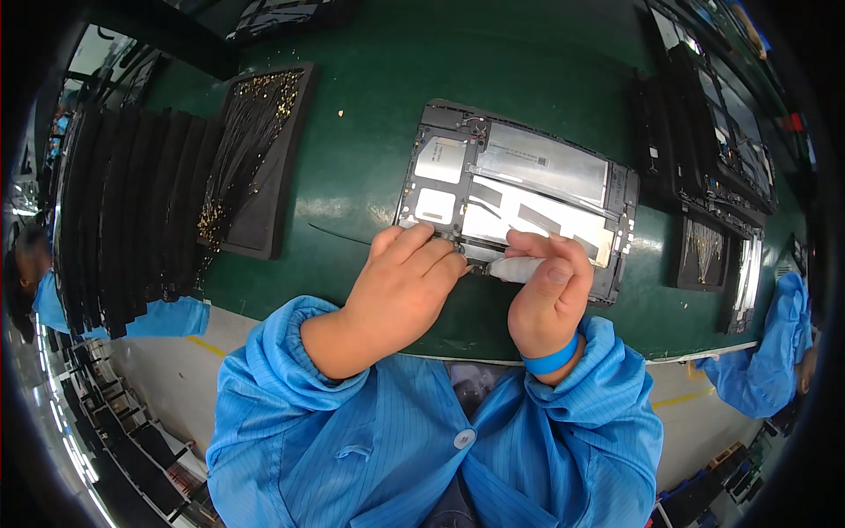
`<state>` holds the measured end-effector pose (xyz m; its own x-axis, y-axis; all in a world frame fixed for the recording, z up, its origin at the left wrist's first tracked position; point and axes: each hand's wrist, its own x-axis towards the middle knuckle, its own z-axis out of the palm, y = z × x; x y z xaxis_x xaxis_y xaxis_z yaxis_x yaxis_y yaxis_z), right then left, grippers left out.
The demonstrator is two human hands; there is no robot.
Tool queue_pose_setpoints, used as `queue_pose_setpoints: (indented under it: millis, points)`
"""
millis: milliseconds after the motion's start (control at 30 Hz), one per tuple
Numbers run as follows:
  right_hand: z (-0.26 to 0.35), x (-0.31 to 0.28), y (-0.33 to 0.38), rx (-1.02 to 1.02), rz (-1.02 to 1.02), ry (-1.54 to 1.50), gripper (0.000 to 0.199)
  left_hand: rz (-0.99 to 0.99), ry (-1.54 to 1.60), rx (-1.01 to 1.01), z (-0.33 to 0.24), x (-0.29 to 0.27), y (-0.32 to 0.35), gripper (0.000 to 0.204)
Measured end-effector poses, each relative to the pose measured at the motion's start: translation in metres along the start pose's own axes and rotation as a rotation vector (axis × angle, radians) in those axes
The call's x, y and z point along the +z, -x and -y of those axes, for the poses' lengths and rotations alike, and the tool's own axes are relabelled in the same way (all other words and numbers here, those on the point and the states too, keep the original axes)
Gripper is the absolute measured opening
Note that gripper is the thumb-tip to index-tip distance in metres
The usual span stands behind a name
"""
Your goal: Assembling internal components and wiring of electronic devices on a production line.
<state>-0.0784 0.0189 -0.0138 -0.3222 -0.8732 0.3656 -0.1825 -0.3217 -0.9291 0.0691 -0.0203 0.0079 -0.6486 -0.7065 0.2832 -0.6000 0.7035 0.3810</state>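
Note:
An opened tablet chassis [528,167] lies on the green work mat, showing silver shielding and a pale battery panel. My left hand [400,282] rests with its fingertips on the chassis's near left edge, pressing it down. My right hand [550,286] is shut on a small white-handled tool [515,268], whose tip points left toward the near edge of the chassis, close to my left fingertips. What lies under the tool tip is hidden by my fingers. A blue band circles my right wrist.
A black foam tray [260,158] with thin gold-tipped cables lies at the left, beside a row of black trays [123,220]. More black frames [713,150] are stacked at the right. Blue sleeves of other people [775,352] show at both sides. The table's front edge [458,356] runs under my wrists.

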Motion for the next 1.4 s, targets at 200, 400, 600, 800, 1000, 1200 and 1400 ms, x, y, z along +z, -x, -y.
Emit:
queue_pose_setpoints:
  millis: [200,400,600,800,1000,1200,1400]
  points:
    - [0.002,-0.002,-0.003,-0.028,0.090,0.068,0.027,-0.025,-0.033,0.030,0.001,0.000,0.000,0.015]
    - [0.001,-0.004,-0.001,0.143,-0.059,-0.117,0.027,-0.005,0.017,0.002,0.000,-0.002,-0.001,0.017]
    - [0.003,-0.003,-0.003,0.008,0.080,0.120,0.027,0.014,-0.014,0.016,0.000,-0.001,-0.001,0.017]
    - [0.003,-0.003,0.000,0.025,0.055,0.093,0.028,-0.001,-0.024,0.031,-0.001,-0.002,0.001,0.017]
    - [0.002,-0.002,-0.001,0.035,0.091,0.098,0.028,0.002,-0.024,0.023,-0.001,-0.002,0.000,0.017]
    - [0.004,-0.004,-0.007,0.082,0.068,0.040,0.019,-0.024,-0.029,0.039,0.000,0.000,-0.006,0.017]
    - [0.028,0.009,-0.036,-0.117,0.528,0.451,0.014,-0.013,-0.083,0.041,0.001,-0.006,0.000,0.023]
